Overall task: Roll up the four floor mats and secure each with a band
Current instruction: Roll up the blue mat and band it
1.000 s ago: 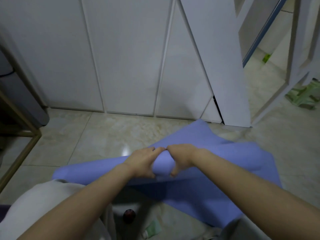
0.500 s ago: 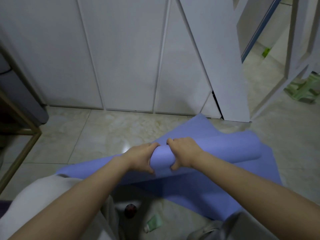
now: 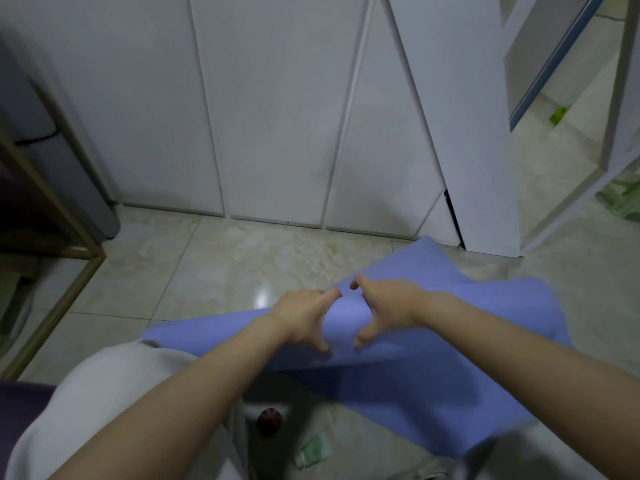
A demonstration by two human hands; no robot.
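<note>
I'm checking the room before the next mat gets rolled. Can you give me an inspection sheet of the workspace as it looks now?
Surface: pale glossy tile floor, one glare spot.
Job's things: one blue mat, partly rolled, the rest loose on the floor; no band and no other mats seen.
Clutter: small green tube and dark round object on the floor near the person.
Grippers: left hand and right hand grip the mat close together, fingers curled over it.
Cables: a dark cord-like line on the grey object at left; cannot tell what it is.
Surroundings: white cabinet doors ahead, wood frame left, white door right.
</note>
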